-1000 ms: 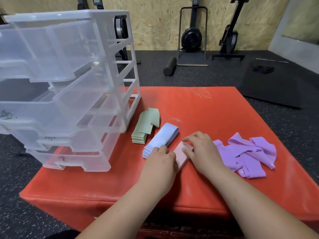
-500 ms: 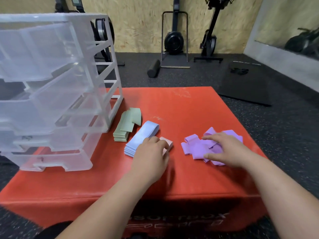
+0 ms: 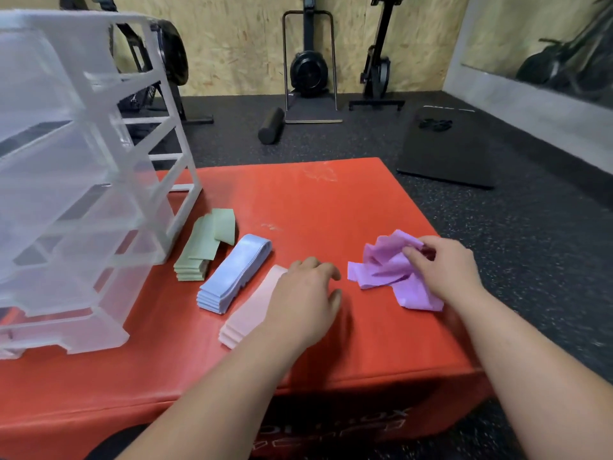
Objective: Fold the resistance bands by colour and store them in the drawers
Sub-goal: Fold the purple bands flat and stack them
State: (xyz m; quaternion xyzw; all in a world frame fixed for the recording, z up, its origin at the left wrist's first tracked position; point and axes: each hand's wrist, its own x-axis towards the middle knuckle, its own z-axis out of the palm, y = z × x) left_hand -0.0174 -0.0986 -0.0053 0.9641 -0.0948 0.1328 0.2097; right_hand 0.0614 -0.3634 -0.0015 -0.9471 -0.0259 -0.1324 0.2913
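Head view showed a clear plastic drawer unit (image 3: pixel 99 180) filling the left of the frame, standing on the left part of a red padded box (image 3: pixel 315 200). Just right of its lower corner lay a folded stack of green bands (image 3: pixel 199 254), its top strips fanned out toward the upper right. Beside that sat a neat stack of blue bands (image 3: pixel 232 277), and next, toward the lower centre, a stack of pink bands (image 3: pixel 247 315). The left hand (image 3: pixel 303 300) lay palm down over the right end of the pink stack, fingers loosely bent and gripping nothing, their tips by the red surface. Right of centre, a crumpled heap of purple bands (image 3: pixel 381 270) rested on the box, apart from the pink stack. The right hand (image 3: pixel 446 270) pinched the upper right of that heap, thumb and fingers curled onto the material. On the floor in the upper part of the frame were a foam roller (image 3: pixel 271 129) and, further right, a black mat (image 3: pixel 447 154)
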